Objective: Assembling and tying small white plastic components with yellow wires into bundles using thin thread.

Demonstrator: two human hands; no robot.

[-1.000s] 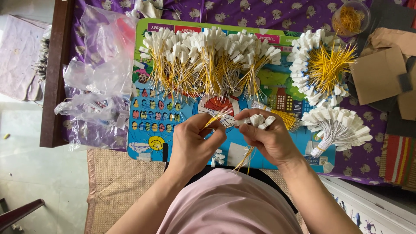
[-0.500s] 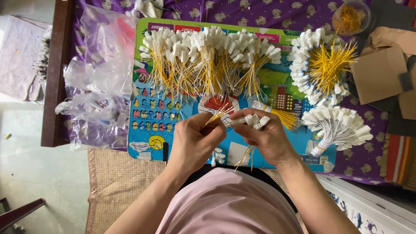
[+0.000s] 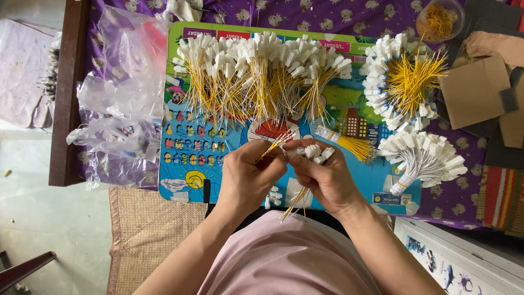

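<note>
My left hand (image 3: 248, 175) pinches a thin yellow wire (image 3: 274, 145) by its end, tip pointing up and right. Close beside it, my right hand (image 3: 327, 177) grips a small bunch of yellow wires with white plastic connectors (image 3: 314, 151); their loose ends (image 3: 295, 201) stick out below the palm. Both hands meet over a colourful picture board (image 3: 185, 158). Behind them a long heap of yellow wires with white connectors (image 3: 256, 74) lies across the board. A taped bundle of yellow wires (image 3: 346, 143) rests just right of my hands.
A round fan of yellow wires (image 3: 406, 82) and a bundle of white wires (image 3: 426, 158) lie at the right. Crumpled clear plastic bags (image 3: 123, 98) sit at the left, cardboard pieces (image 3: 480, 87) and a bowl of yellow bands (image 3: 439, 19) at the far right. A woven mat (image 3: 144, 235) is below.
My hands stay in nearly the same spot. The fingers have shifted slightly, bringing the single wire in the left hand closer to the connectors in the right.
</note>
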